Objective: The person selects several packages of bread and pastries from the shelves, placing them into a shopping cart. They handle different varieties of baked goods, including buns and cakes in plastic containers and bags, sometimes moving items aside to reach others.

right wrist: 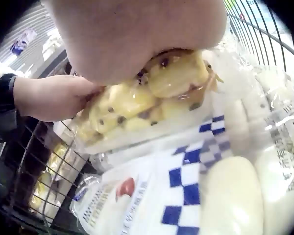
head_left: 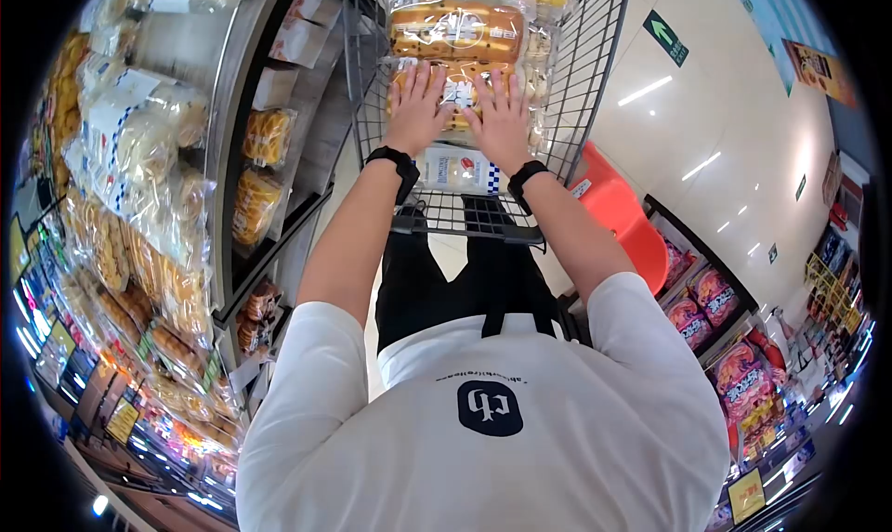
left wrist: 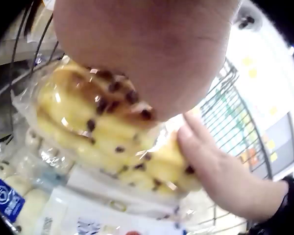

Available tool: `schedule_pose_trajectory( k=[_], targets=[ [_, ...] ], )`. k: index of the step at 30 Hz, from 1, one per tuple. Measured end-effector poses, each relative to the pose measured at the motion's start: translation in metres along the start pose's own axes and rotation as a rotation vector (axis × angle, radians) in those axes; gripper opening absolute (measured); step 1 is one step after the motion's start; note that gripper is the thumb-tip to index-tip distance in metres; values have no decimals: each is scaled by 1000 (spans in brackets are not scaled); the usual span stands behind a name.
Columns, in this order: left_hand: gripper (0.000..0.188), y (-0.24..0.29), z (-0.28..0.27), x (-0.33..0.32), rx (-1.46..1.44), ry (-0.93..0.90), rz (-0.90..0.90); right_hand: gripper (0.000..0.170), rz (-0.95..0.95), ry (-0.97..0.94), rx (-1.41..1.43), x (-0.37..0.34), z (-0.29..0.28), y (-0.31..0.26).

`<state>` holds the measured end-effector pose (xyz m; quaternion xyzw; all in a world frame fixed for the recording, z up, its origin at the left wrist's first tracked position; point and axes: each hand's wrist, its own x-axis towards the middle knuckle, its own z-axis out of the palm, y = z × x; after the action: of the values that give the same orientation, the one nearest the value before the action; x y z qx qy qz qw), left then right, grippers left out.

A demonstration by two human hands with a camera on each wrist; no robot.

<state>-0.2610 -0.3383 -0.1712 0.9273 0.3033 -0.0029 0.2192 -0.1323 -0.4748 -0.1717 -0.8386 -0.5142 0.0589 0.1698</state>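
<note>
Both hands lie palm down on a clear bag of dark-speckled bread [head_left: 462,91] inside a wire shopping cart [head_left: 587,86]. In the head view my left hand [head_left: 416,114] covers the bag's left part, fingers straight and pointing forward. My right hand [head_left: 502,128] rests on its right part with fingers spread. The right wrist view shows the yellow bread [right wrist: 174,81] under the near hand's heel. Closer to the body sits a white bag of buns [head_left: 453,170] with a blue check pattern. A second speckled loaf [head_left: 455,32] lies just beyond.
Shelves of bagged bread [head_left: 139,132] line the left side, close to the cart. A red plastic seat-like object [head_left: 627,221] stands right of the cart. Farther right is a low shelf with pink packages [head_left: 711,295]. Pale shiny floor [head_left: 715,114] stretches ahead on the right.
</note>
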Motion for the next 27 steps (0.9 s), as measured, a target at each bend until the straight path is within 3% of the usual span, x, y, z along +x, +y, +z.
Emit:
schedule_pose_trajectory(
  k=[1, 2, 3, 5, 8, 9, 10, 11, 14, 18, 20, 25, 27],
  targets=[
    [58, -1, -12, -2, -68, -39, 10, 56, -14, 0, 0, -2, -4, 1],
    [42, -2, -26, -7, -142, 142, 107, 55, -2, 16, 39, -3, -9, 2],
    [42, -1, -41, -16, -135, 160, 96, 53, 5, 35, 80, -1, -15, 4],
    [31, 8, -91, -51, -386, 184, -79, 54, 5, 17, 91, -5, -45, -3],
    [19, 0, -137, -123, -342, 242, -149, 35, 0, -72, 277, -20, -71, -8],
    [17, -3, -152, -150, -300, 239, -166, 27, -234, -126, 136, -37, -30, 26],
    [17, -9, -159, -175, -312, 261, -188, 24, -133, 42, 227, -39, -61, -5],
    [16, -18, -163, -202, -330, 281, -205, 27, -95, -111, 223, -40, -73, -15],
    [17, -45, -158, -284, -279, 313, -364, 29, -112, -187, 187, -45, -75, -44],
    [17, -72, -141, -397, -233, 337, -466, 25, -248, -171, 237, -38, -73, -105],
    [18, -75, -144, -448, -306, 323, -648, 23, -333, -123, 289, -27, -80, -154],
    [19, -105, -139, -551, -408, 553, -843, 18, -455, -141, 461, -30, -117, -301],
    [19, -120, -142, -580, -478, 661, -950, 16, -552, -99, 434, -36, -101, -337]
  ],
)
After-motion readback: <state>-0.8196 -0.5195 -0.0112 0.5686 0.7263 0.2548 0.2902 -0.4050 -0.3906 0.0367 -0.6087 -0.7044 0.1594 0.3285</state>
